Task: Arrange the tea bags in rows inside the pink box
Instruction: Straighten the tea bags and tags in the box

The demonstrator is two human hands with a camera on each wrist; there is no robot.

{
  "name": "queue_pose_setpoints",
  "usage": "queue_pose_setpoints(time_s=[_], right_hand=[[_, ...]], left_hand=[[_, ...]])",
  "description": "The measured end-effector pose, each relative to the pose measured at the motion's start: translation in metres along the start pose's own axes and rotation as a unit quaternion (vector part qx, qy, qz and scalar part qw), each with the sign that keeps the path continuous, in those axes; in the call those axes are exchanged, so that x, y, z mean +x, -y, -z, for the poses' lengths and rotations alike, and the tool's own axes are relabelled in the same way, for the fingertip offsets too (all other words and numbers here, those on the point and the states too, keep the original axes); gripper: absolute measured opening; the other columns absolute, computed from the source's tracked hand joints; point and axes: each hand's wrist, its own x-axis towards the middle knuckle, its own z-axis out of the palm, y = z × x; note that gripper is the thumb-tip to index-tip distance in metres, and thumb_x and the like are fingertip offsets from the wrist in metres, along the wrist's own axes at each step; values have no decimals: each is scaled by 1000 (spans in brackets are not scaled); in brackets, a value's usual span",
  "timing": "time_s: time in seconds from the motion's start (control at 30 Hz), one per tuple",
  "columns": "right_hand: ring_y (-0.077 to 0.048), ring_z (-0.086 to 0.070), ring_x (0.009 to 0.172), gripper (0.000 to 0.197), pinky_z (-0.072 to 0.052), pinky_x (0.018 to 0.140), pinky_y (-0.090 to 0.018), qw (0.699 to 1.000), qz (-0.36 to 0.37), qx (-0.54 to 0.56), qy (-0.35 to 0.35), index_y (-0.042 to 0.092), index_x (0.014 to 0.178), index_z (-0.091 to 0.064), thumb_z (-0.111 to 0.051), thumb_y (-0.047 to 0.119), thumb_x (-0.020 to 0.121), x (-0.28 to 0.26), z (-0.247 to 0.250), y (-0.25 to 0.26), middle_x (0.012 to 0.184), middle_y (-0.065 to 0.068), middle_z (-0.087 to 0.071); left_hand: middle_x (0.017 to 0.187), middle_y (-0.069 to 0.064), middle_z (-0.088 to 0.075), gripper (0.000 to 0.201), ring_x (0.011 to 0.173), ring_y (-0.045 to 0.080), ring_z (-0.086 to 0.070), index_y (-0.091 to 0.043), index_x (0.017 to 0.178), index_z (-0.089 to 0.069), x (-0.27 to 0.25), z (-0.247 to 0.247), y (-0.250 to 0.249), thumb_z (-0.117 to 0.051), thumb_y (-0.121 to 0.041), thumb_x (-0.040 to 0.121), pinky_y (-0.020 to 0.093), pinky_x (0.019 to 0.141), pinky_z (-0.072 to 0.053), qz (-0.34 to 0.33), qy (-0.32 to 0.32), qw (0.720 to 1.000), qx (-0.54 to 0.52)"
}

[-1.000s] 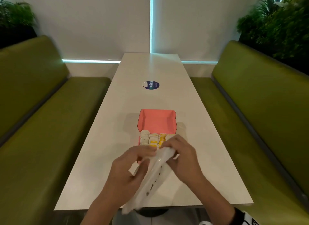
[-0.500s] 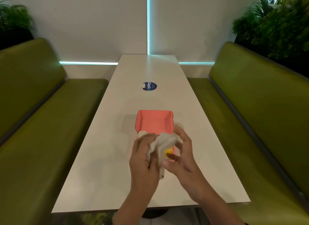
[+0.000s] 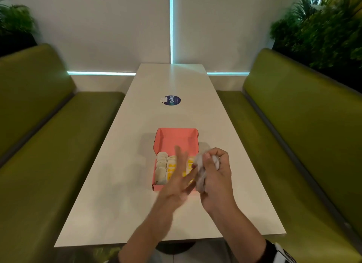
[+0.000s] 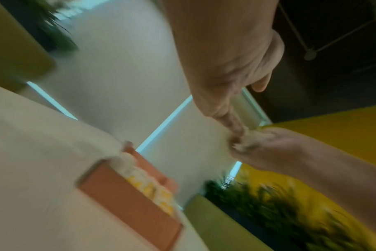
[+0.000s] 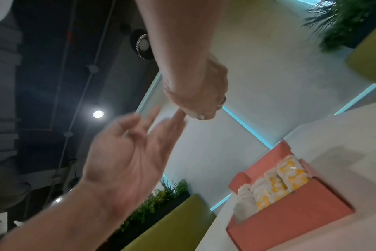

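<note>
A long white table (image 3: pixel 137 184) runs between two green benches. On it sit an open pink box (image 3: pixel 176 137) of tea bags (image 3: pixel 161 165) and, farther away, a round blue sticker (image 3: pixel 172 100).

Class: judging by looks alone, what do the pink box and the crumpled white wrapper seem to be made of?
Pink box: probably matte cardboard, with folded flaps and creased edges. Crumpled white wrapper in the right hand: thin plastic film or paper; it bunches softly, too blurred to settle.

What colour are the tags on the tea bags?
Yellow tags on white tea bags; clearest in the right wrist view.
</note>
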Motion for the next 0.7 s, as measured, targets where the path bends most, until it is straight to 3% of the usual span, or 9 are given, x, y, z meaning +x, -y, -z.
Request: queue_pose_setpoints(time_s=[0.07, 0.13, 0.17, 0.23, 0.27, 0.3, 0.37, 0.47, 0.7], right_hand=[[-15, -47, 63, 18, -43, 52, -26, 1000, -6, -3, -17, 19, 84, -50, -46, 7, 96, 3, 6, 5, 78, -1, -50], [-13, -44, 56, 17, -39, 46, -22, 1000, -20, -21, -2, 22, 87, -54, -47, 10, 96, 3, 6, 12, 81, -1, -50], [-12, -43, 54, 16, -37, 45, -21, 999, -28, -21, 12, 22, 89, -57, -48, 11, 96, 1, 5, 15, 83, -3, -50], [-11, -41, 51, 9, -33, 43, -19, 997, -51, -16, 54, 21, 91, -60, -54, 15, 92, -2, 1, 19, 82, -6, -51], [-10, -38, 49, 4, -30, 41, -18, 995, -61, -14, 73, 20, 90, -61, -59, 19, 87, -4, -4, 21, 77, -6, -50], [-10, -34, 47, 8, -26, 39, -17, 994, -65, -12, 90, 19, 86, -62, -63, 24, 79, -6, -9, 21, 70, -4, -48], [-8, -29, 42, 14, -22, 37, -15, 990, -73, -6, 117, 17, 77, -59, -66, 27, 69, -10, -20, 21, 58, 0, -43], [-6, -31, 36, 15, -21, 37, -12, 983, -93, -2, 160, 16, 68, -57, -68, 24, 63, -14, -35, 16, 49, 4, -41], [-2, -41, 43, 19, -30, 36, -14, 919, -157, -134, 335, 21, 73, -66, -65, 7, 85, -25, -67, -30, 56, 12, -54]], left_hand=[[141, -17, -46, 51, 108, 16, -63, -51, 125, -51, -9, 30, -4, -47, -14, 91, 32, 81, -56, -95, -67, 990, 80], [142, -25, -41, 46, 121, 16, -54, -57, 122, -50, -27, 81, 12, -48, -22, 93, 44, 99, -47, -79, -139, 965, 208], [147, -27, -30, 39, 135, 17, -39, -60, 124, -45, -29, 105, 27, -52, -38, 92, 50, 109, -35, -1, -120, 940, 320], [155, -19, 1, 72, 147, 26, 1, -49, 140, -25, -36, 138, 60, -44, -77, 77, 58, 115, -8, 227, -24, 800, 555], [156, -12, 14, 98, 145, 29, 14, -40, 147, -11, -38, 148, 75, -30, -91, 65, 59, 113, 1, 271, 11, 737, 619], [155, -7, 22, 117, 143, 30, 21, -35, 149, 1, -42, 154, 83, -15, -99, 53, 59, 112, 7, 279, 25, 708, 648], [152, -4, 30, 123, 140, 30, 28, -32, 147, 15, -45, 156, 90, 4, -97, 43, 58, 111, 12, 276, 36, 692, 665], [147, -2, 39, 110, 136, 31, 36, -32, 145, 21, -37, 149, 83, -8, -90, 56, 60, 109, 15, 309, 65, 674, 668], [144, 3, 42, 105, 130, 33, 42, -31, 143, 27, -39, 149, 82, -3, -87, 59, 63, 107, 18, 323, 78, 668, 665]])
